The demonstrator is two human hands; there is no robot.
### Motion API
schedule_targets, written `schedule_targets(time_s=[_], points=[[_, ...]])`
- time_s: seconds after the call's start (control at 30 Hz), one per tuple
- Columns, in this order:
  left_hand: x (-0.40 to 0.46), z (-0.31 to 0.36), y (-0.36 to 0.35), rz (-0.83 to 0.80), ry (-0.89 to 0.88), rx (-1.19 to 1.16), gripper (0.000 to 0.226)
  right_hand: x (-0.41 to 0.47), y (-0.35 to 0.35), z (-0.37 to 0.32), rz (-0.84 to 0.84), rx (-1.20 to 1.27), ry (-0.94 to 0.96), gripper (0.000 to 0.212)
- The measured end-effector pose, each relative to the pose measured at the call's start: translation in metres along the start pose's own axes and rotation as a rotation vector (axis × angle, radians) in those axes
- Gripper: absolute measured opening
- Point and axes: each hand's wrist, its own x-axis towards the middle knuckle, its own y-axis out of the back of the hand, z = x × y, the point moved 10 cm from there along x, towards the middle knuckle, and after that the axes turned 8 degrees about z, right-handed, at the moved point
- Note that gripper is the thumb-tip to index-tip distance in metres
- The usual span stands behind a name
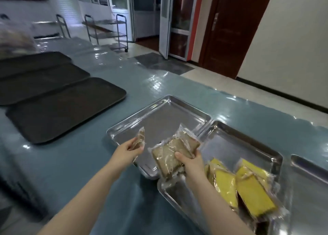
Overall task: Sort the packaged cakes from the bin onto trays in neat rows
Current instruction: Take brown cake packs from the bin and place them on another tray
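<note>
Head view, frame centre: left hand (131,148) pinches one brown cake (140,139), right hand (190,161) clutches several stacked packs (173,155) whose slick wrappers could slide loose over the steel tray (159,114).

Far half of steel tray (177,110) bare; yellow cake packs (245,186) crowd near-right tray (248,137); dark trays (62,110) left.
</note>
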Motion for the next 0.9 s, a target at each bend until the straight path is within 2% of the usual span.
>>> schedule_targets(time_s=[0.1,0.2,0.33,0.5,0.6,0.73,0.9], points=[[0.042,-0.012,-0.018,-0.060,0.039,0.057,0.062,0.035,-0.029,0.024,0.034,-0.029,-0.094,0.085],[0.068,-0.028,-0.032,-0.101,0.053,0.122,0.077,0.059,-0.049,0.028,-0.001,0.080,-0.129,0.097],[0.078,-0.039,-0.031,-0.021,0.032,0.202,0.075,0.070,-0.046,0.029,-0.080,0.100,-0.228,0.085],[0.048,-0.032,-0.033,-0.061,0.017,0.142,0.062,0.053,-0.010,0.025,-0.041,0.005,-0.149,0.057],[0.011,-0.016,-0.033,-0.099,0.009,0.093,0.056,0.029,0.006,0.015,-0.074,0.032,-0.114,0.052],[-0.055,0.015,-0.034,-0.156,-0.071,0.062,0.042,-0.017,0.037,-0.001,-0.120,0.110,-0.069,0.034],[-0.144,0.049,-0.052,-0.210,-0.152,-0.009,0.039,-0.092,0.100,-0.026,-0.163,0.138,-0.010,0.028]])
